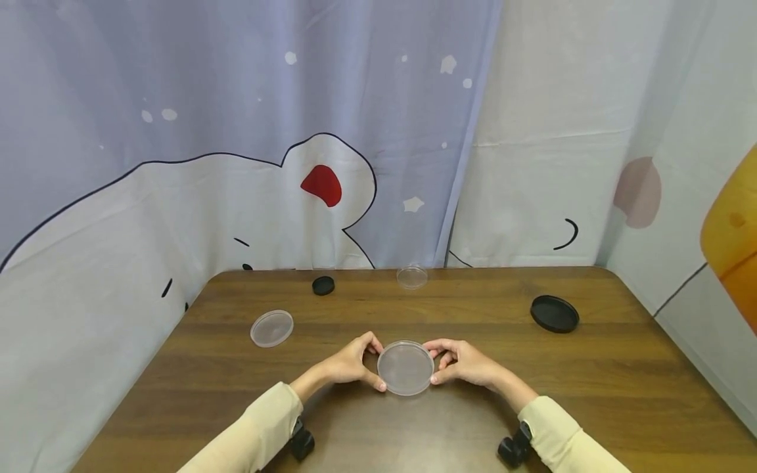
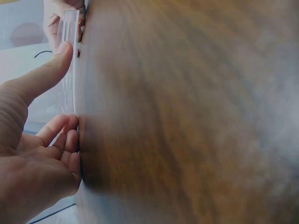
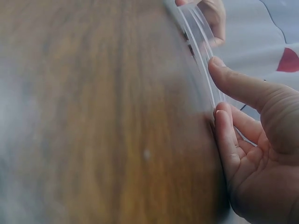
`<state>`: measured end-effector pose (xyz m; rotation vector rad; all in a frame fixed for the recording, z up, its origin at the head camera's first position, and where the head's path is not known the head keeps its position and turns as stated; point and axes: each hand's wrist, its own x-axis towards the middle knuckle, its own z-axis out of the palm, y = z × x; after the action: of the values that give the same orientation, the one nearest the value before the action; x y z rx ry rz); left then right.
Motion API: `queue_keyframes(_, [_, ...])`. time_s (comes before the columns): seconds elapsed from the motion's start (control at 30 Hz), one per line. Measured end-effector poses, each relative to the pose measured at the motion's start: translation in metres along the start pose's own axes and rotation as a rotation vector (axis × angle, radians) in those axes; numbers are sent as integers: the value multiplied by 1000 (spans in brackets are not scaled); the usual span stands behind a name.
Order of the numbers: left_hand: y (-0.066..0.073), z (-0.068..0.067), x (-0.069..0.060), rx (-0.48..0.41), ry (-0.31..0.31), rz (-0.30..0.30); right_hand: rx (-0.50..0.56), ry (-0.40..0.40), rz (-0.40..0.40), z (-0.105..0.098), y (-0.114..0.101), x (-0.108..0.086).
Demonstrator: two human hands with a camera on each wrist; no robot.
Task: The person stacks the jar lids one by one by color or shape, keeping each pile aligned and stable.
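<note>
A clear, shallow round dish like a petri dish (image 1: 405, 368) is at the middle of the wooden table, between both hands. My left hand (image 1: 353, 362) grips its left rim, thumb at the near side and fingers at the far side. On the opposite rim, my right hand (image 1: 468, 365) holds it the same way. Seen edge-on in the left wrist view, the clear dish (image 2: 69, 28) is very low to the tabletop; whether it touches cannot be told. The right wrist view shows stacked clear edges on the dish (image 3: 202, 51), with the right thumb against its side.
Left of the hands lies a clear round disc (image 1: 272, 328). Toward the back edge of the table (image 1: 473, 299) are a small black round piece (image 1: 323, 285) and another clear round dish (image 1: 412, 277). A larger black round lid (image 1: 554, 314) lies at the right. Printed curtains (image 1: 402, 131) hang behind.
</note>
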<state>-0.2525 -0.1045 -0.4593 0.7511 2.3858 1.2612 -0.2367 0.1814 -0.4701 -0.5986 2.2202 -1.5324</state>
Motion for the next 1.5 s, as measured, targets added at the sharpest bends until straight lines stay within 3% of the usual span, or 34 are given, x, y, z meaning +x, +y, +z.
queue_keyframes(0.27, [2, 3, 7, 108, -17, -24, -65, -20, -24, -5, -1, 1])
queue_keyframes(0.43, [-1, 0, 9, 58, -50, -1, -80, -45, -31, -7, -4, 2])
queue_keyframes(1.0, [-4, -6, 13, 28, -128, 65, -42, -117, 3, -14, -11, 0])
queue_keyframes(1.13, [-3, -6, 13, -1, -142, 58, -130, -165, 66, -23, -20, 4])
queue_keyframes(1.27, [-2, -12, 13, -12, -177, 40, -288, -203, 154, -34, -37, 11])
queue_keyframes(1.5, [-5, -38, 5, 21, -134, 20, -572, -181, 161, -41, -71, 39])
